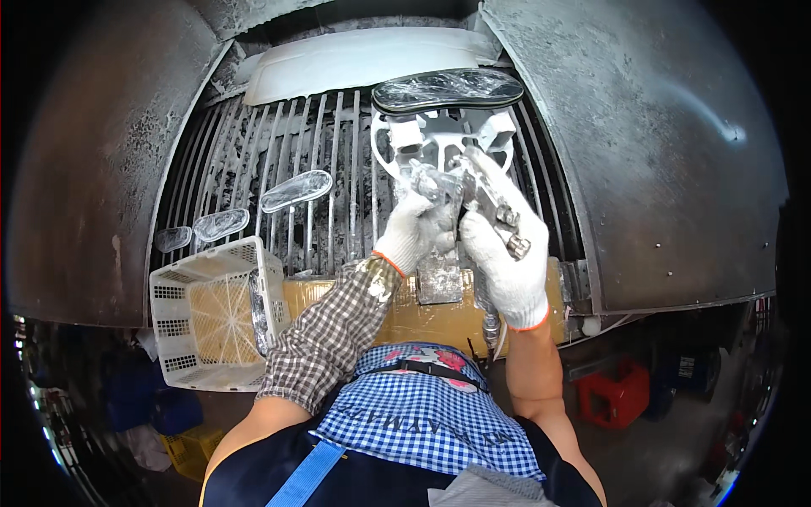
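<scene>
My right hand point(509, 262), in a white glove, is closed around a metal spray gun point(500, 211) coated with pale residue; a hose fitting point(491, 328) hangs below it. Close beside it, my left hand point(410, 230), also gloved, grips a small piece wrapped in clear film point(438, 188); its exact kind is hard to make out. Just beyond both hands is a white spoked stand point(442, 139). A long dark oval piece under clear wrap point(448, 90) rests on top of it. Below the hands, a grey, crusted metal block point(440, 286) shows.
Three film-wrapped oval pieces, the largest point(296, 191) nearest me, lie on the slatted metal grate point(338, 152). A white plastic crate point(215, 372) stands at front left, beside a tan board point(321, 296). Metal walls point(676, 194) flank the grate. A red container point(614, 393) sits lower right.
</scene>
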Demonstrator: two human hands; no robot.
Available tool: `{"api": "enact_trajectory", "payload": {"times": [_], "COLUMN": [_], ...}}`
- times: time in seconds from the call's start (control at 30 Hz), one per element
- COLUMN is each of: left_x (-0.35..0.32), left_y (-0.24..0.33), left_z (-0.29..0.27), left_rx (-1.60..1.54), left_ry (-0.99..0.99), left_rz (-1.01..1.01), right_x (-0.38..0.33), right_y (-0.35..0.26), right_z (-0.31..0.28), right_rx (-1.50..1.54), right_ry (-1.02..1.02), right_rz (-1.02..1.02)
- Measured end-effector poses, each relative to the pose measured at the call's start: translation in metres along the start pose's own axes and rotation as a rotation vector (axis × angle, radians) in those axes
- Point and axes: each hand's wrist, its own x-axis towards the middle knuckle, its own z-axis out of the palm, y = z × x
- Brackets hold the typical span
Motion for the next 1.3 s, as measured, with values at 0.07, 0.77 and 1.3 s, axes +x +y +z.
{"api": "enact_trajectory", "payload": {"times": [0.07,0.77,1.3], "left_x": [0.003,0.009,0.004], "left_y": [-0.002,-0.018,-0.016], "left_z": [0.005,0.009,0.015], "left_rx": [-0.037,0.035,0.044], "left_ry": [-0.035,0.108,0.135], "left_rz": [-0.051,-0.037,-0.046], "right_x": [0.007,0.028,0.026], "right_y": [0.000,0.033,0.028], "right_z": [0.003,-0.029,-0.031], "right_rx": [-0.047,-0.128,-0.060], "right_ry": [-0.013,0.343,0.327], "right_rz": [-0.044,-0.084,-0.048]}}
